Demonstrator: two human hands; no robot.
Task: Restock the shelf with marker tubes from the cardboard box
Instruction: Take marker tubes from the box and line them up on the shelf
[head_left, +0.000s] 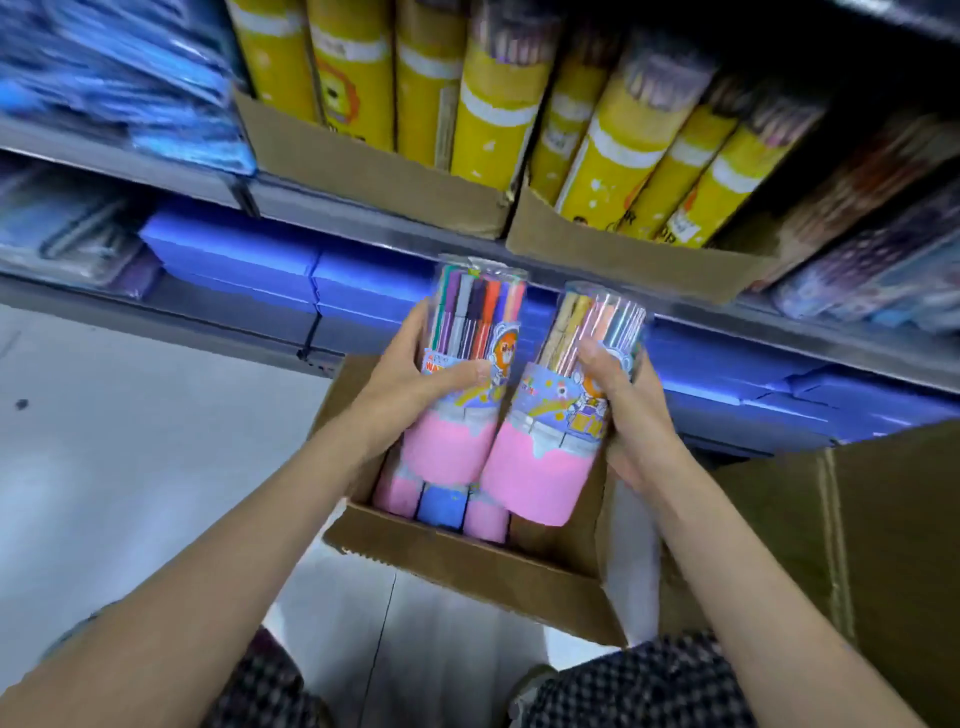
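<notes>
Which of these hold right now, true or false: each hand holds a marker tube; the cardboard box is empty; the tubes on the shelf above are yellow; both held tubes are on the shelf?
1. Each hand holds a marker tube: true; left hand grips the left tube, right hand the right tube.
2. The cardboard box is empty: false; tubes remain inside.
3. Tubes on the shelf above are yellow: true.
4. Both held tubes are shelved: false; they are over the box.

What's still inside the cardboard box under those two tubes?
In the cardboard box, pink tube ends and one blue end show. The two held tubes hide the rest.
</notes>
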